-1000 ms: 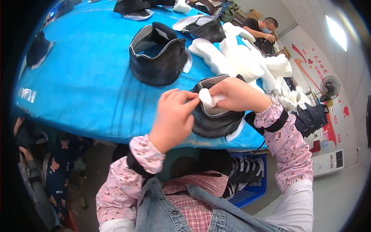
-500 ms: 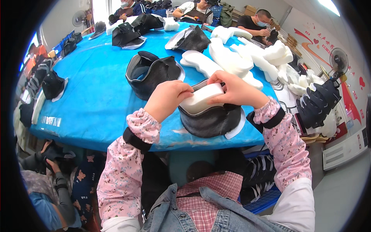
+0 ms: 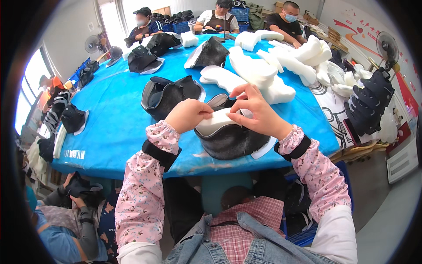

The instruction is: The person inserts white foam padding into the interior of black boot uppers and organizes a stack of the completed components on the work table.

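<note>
In front of me on the table stands a black shoe upper [image 3: 228, 143] with a pale edge strip at its lower right. A curved white foam pad [image 3: 216, 124] sits partly inside its collar opening. My left hand [image 3: 188, 115] pinches the pad's left end between thumb and bent fingers, against the collar. At the pad's right end, my right hand [image 3: 260, 113] has its thumb on the foam and its curled fingers by the collar's far side. The right fingertips partly cover the opening. Just behind and to the left is another black upper [image 3: 173, 94].
White foam pieces [image 3: 252, 68] are heaped behind my hands and to the right on the blue-covered table [image 3: 110, 127]. More black uppers [image 3: 207, 53] lie farther back. Stacked dark shoe parts [image 3: 371, 103] stand at the right. Several people sit around the table, one [image 3: 72, 224] at my lower left.
My right hand's fingers have lifted and shifted along the collar. The pad sits somewhat lower in the upper. My left hand keeps its pinch. The whole view has shifted slightly.
</note>
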`<state>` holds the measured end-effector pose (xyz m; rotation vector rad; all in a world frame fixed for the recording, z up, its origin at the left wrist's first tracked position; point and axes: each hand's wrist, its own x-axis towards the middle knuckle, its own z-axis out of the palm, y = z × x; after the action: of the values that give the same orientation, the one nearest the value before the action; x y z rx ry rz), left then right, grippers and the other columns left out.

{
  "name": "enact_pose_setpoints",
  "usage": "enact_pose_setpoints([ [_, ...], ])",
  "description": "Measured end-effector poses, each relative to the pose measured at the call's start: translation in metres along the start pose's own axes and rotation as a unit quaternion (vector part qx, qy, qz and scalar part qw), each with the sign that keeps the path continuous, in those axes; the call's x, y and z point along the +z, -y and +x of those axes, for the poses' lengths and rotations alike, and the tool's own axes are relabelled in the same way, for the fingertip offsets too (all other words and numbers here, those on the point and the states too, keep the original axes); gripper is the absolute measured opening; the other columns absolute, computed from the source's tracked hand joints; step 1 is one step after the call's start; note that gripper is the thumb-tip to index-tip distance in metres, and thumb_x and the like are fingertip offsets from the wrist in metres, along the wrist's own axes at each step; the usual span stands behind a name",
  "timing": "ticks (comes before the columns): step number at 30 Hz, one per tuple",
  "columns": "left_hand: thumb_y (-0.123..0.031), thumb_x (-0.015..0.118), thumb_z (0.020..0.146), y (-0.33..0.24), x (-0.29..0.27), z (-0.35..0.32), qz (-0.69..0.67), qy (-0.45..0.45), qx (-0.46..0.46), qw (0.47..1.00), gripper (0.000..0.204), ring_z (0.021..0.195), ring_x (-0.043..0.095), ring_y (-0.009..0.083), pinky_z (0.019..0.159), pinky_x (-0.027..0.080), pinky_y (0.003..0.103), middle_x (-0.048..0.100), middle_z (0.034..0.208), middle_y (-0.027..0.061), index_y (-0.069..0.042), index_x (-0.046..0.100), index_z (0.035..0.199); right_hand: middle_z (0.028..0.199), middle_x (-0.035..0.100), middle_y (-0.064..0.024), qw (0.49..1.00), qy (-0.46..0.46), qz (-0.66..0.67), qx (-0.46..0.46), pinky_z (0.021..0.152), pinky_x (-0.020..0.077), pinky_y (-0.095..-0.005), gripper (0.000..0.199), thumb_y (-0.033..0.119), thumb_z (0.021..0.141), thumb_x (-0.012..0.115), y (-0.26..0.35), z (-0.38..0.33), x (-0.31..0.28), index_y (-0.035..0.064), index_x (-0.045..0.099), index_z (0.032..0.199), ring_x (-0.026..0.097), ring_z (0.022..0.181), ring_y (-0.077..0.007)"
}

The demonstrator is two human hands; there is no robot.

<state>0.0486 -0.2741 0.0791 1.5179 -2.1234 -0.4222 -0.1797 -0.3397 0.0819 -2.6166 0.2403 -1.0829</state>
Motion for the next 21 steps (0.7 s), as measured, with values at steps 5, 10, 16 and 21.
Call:
enact_pose_setpoints([
  [5,-0.023,0.058,0.082,0.006,0.005,0.003,0.202,-0.073,-0.029,0.976,0.022,0.071,0.063,0.0296,0.067,0.049,0.035,0.065,0.076,0.0142,-0.004,0.068,0.087,0.094,0.046,-0.0058,0.997,0.072,0.030,-0.024,0.081,0.0394,-0.0321,0.016,0.019,0.082,0.063,0.009,0.000,-0.004,0.0073,0.066,0.072,0.046,0.092,-0.0207],
  [10,-0.031,0.060,0.079,-0.007,0.003,-0.001,0.140,-0.073,-0.034,0.987,0.028,0.071,0.062,0.0313,0.065,0.048,0.037,0.064,0.076,0.0148,-0.005,0.067,0.086,0.090,0.053,-0.0128,0.990,-0.043,-0.023,0.130,0.063,0.0497,-0.0320,0.027,0.008,0.079,0.065,-0.006,-0.001,0.004,0.0016,0.052,0.102,0.061,0.067,-0.0209],
  [16,-0.027,0.072,0.068,-0.024,0.030,-0.012,0.192,-0.201,-0.021,0.960,0.024,0.069,0.061,0.0285,0.060,0.046,0.038,0.061,0.070,0.0100,-0.007,0.061,0.076,0.084,0.062,-0.0125,0.991,0.020,-0.070,0.115,0.062,0.0501,-0.0317,0.020,0.009,0.077,0.067,-0.011,0.002,0.001,0.0014,0.056,0.092,0.063,0.067,-0.0238],
  [21,-0.019,0.070,0.073,-0.022,0.049,-0.022,0.176,-0.311,0.014,0.934,0.018,0.072,0.059,0.0296,0.063,0.046,0.038,0.060,0.077,0.0097,-0.006,0.062,0.083,0.073,0.060,-0.0155,0.989,0.035,-0.054,0.134,0.061,0.0489,-0.0344,0.012,0.008,0.077,0.065,-0.005,0.010,0.003,0.0015,0.059,0.084,0.062,0.067,-0.0292],
])
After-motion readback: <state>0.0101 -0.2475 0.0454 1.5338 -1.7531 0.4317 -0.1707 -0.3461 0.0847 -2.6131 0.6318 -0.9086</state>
